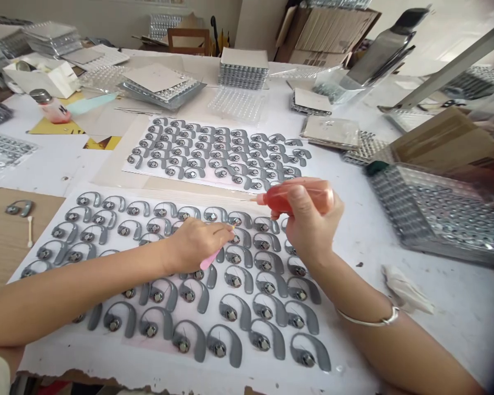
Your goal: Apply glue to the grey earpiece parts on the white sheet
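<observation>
My left hand (197,241) is closed in a pinch on a slim pink tool (209,259). Its flat pink end sticks out below the palm, while the tip touches or hovers close to a grey ear-hook earphone part (243,219); I cannot tell which. In my right hand (313,225) is a squeeze bottle (323,196) of red liquid, tilted sideways. The bottle's thin needle tip points left, above the sheet. Rows of similar grey ear-hook parts, each with a round metal piece and fine wires, lie on the white sheet (156,351) below both hands. My left forearm hides some of them.
Behind lies a second sheet of ear-hook parts (218,147). Cardboard at left holds one part and a cotton swab (30,231). A small bottle (51,107) stands back left. Stacked plastic trays (243,71) stand at the back, more trays (440,214) at right, near crumpled tissue (407,288).
</observation>
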